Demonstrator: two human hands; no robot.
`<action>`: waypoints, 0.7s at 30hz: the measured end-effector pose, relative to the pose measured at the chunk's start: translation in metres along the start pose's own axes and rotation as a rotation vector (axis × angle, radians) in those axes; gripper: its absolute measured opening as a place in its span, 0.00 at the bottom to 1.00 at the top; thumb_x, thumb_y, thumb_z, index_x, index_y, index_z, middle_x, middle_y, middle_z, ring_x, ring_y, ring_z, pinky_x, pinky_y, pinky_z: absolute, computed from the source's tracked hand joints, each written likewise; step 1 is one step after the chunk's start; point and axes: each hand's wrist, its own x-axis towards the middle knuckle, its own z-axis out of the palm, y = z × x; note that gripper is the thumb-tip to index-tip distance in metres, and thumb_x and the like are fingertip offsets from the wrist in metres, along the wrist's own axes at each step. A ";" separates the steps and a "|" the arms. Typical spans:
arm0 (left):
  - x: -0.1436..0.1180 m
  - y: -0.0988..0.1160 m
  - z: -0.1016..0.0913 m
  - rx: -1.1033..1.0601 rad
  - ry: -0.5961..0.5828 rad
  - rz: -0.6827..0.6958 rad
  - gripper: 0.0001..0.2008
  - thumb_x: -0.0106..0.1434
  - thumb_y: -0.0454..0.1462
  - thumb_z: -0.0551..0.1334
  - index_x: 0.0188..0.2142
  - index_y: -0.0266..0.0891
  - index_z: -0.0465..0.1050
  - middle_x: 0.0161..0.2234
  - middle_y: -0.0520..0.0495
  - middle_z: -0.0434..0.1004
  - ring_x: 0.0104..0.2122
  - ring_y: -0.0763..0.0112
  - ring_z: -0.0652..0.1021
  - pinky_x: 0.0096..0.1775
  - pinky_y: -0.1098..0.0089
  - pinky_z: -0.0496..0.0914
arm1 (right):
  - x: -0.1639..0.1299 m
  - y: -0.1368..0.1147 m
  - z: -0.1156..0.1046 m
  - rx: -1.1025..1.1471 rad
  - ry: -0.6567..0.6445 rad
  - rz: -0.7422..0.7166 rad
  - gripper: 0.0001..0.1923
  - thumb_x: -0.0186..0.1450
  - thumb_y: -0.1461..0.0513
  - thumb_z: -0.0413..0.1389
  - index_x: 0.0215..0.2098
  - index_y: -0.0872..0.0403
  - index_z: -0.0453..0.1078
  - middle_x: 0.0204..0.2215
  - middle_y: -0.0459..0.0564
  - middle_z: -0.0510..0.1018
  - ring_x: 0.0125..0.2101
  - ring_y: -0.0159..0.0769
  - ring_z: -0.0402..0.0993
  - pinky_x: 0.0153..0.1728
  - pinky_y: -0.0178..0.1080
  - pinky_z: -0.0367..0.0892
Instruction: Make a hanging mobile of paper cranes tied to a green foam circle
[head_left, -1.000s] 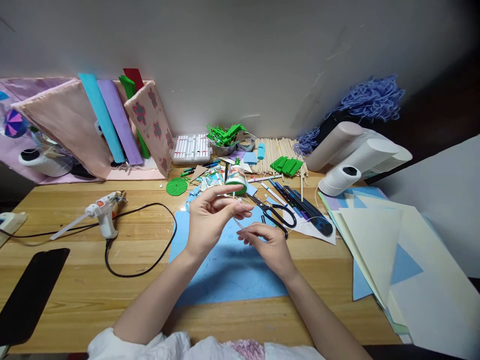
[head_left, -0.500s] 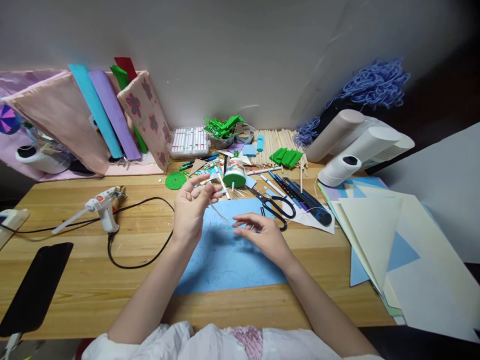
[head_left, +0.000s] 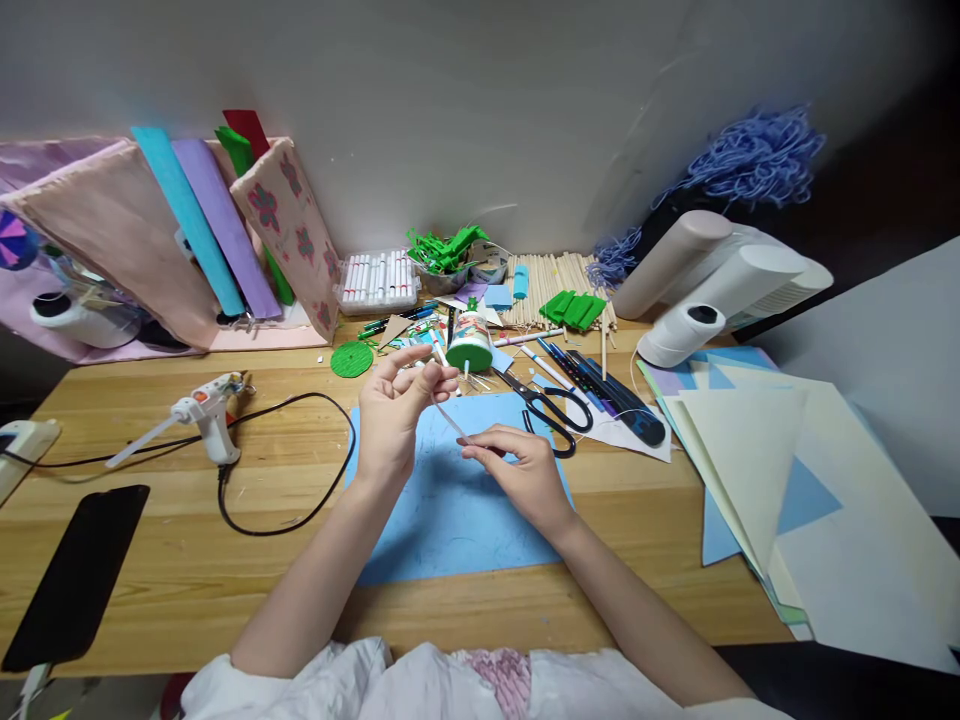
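stretching a thin pale strip [head_left: 448, 417] between both hands above the blue sheet [head_left: 450, 510] on the tabletop [head_left: 187, 560]: left hand [head_left: 394, 420] raised, its grip pinched on the strip's upper end; right hand [head_left: 521, 470] lower, its grip closed on the other end. black scissors [head_left: 547, 412] lie just right of the hands, a glue gun [head_left: 199, 415] well to the left.

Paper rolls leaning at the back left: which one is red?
The red roll is the rearmost, mostly hidden, only its top showing behind the green roll; the turquoise roll and purple roll lean in front.
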 end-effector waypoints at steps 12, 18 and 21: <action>-0.027 0.009 -0.043 1.137 -0.387 0.288 0.23 0.53 0.40 0.65 0.49 0.43 0.67 0.52 0.44 0.70 0.52 0.59 0.70 0.52 0.60 0.62 | 0.011 -0.017 -0.027 -0.639 -0.320 -0.097 0.06 0.62 0.63 0.55 0.29 0.53 0.74 0.29 0.47 0.79 0.32 0.35 0.74 0.32 0.34 0.62; -0.029 -0.008 -0.016 1.449 -0.763 0.237 0.08 0.59 0.35 0.58 0.38 0.41 0.74 0.35 0.46 0.79 0.36 0.63 0.77 0.41 0.66 0.67 | 0.021 -0.034 -0.025 -0.923 -0.502 -0.086 0.07 0.62 0.65 0.53 0.29 0.54 0.74 0.27 0.50 0.79 0.31 0.38 0.75 0.29 0.35 0.61; -0.022 -0.015 -0.010 1.406 -0.703 0.171 0.08 0.59 0.35 0.58 0.36 0.40 0.75 0.32 0.46 0.80 0.33 0.64 0.78 0.33 0.70 0.66 | 0.024 -0.039 -0.034 -0.944 -0.496 -0.045 0.08 0.62 0.64 0.53 0.29 0.55 0.74 0.28 0.51 0.79 0.31 0.38 0.75 0.30 0.35 0.62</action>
